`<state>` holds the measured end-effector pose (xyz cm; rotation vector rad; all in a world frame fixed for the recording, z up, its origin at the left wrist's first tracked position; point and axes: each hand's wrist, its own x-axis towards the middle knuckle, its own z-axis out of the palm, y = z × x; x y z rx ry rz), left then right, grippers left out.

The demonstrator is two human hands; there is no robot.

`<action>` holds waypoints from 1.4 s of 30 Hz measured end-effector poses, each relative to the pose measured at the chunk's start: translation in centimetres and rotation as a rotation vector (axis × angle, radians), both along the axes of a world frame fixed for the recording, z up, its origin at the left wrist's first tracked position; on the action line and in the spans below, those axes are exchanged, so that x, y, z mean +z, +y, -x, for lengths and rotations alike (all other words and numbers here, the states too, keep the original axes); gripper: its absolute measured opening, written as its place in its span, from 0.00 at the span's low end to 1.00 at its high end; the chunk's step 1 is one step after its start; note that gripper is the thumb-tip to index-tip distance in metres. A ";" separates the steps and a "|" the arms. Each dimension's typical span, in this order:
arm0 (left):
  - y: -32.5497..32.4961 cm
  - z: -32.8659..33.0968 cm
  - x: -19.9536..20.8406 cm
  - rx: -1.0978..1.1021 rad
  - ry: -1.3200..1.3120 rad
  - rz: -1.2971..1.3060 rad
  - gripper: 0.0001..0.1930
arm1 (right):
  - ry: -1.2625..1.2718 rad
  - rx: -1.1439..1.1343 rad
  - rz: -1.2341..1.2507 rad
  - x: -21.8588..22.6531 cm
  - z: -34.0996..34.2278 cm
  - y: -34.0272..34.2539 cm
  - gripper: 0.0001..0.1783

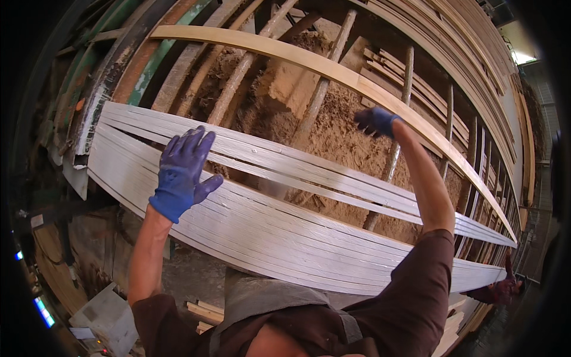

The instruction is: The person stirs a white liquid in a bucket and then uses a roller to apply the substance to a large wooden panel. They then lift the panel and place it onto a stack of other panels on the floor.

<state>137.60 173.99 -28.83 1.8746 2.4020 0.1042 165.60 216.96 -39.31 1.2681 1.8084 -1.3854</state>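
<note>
Long white-coated wooden strips [279, 229] lie side by side in front of me, running from the left toward the far right. My left hand [183, 166], in a blue and purple glove, rests on them with fingers stretched out and thumb apart. A narrow gap separates a few white strips [285, 152] on the far side from the rest. My right hand [376, 122], in a similar glove, is raised beyond the strips with its fingers loosely apart and nothing seen in them. Close to it, a single bare wooden strip [333, 70] crosses the rack.
Slanting round bars [324, 77] span the rack, with sawdust [333, 131] heaped below. More bare boards [440, 35] are stacked on the far side. Green and rusty metal beams [137, 71] stand at the left. Another person [496, 293] is at the far right end of the strips.
</note>
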 end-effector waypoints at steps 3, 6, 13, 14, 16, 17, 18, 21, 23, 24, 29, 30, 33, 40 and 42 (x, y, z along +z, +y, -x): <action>2.6 0.5 -1.4 -0.076 -0.015 0.043 0.48 | -0.256 0.495 0.093 0.3 0.7 -7.6 0.31; 5.3 1.5 -2.6 -0.167 0.034 0.032 0.52 | -0.194 0.560 0.095 -5.4 -4.4 -4.9 0.30; 7.1 3.7 -5.2 -0.159 0.133 -0.086 0.55 | -0.131 0.610 0.139 0.9 0.0 -6.1 0.30; 8.4 3.7 -5.4 -0.161 0.148 -0.100 0.55 | -0.128 0.560 0.128 1.2 0.1 -5.5 0.30; 12.5 4.3 -4.6 -0.172 0.191 -0.137 0.56 | -0.180 0.332 0.049 -0.5 -1.0 -2.3 0.31; 15.0 4.7 -4.9 -0.175 0.194 -0.148 0.59 | -0.251 0.301 -0.252 -2.5 -2.1 0.8 0.22; 16.5 4.7 -4.4 -0.147 0.239 -0.135 0.60 | -0.196 0.266 -0.370 -1.9 -2.5 3.2 0.23; 15.9 6.1 -4.6 -0.008 0.276 -0.074 0.61 | 0.381 0.163 -1.051 10.4 2.2 -4.9 0.19; 17.7 6.5 -4.4 0.024 0.242 -0.098 0.62 | 0.664 0.125 -0.590 10.7 -1.9 -9.9 0.19; 18.4 6.8 -4.1 0.010 0.254 -0.089 0.62 | 0.524 -0.008 -0.311 10.1 -2.9 -12.8 0.23; 19.7 6.6 -3.4 -0.058 0.291 -0.010 0.59 | 0.556 -0.863 0.403 0.4 -7.7 -14.8 0.34; 19.8 6.7 -3.9 -0.056 0.289 -0.033 0.59 | 0.716 -1.077 0.469 -1.5 -7.9 -14.0 0.35; 20.3 6.8 -4.9 -0.045 0.318 -0.084 0.57 | 0.896 -1.398 0.281 -5.7 -4.2 -13.6 0.31; 24.2 7.7 -4.6 0.041 0.376 -0.280 0.43 | 1.325 -1.580 0.451 -7.1 0.6 -6.5 0.28; 24.5 8.0 -3.5 0.029 0.287 -0.297 0.41 | 1.435 -1.619 0.501 -6.5 2.7 -4.4 0.27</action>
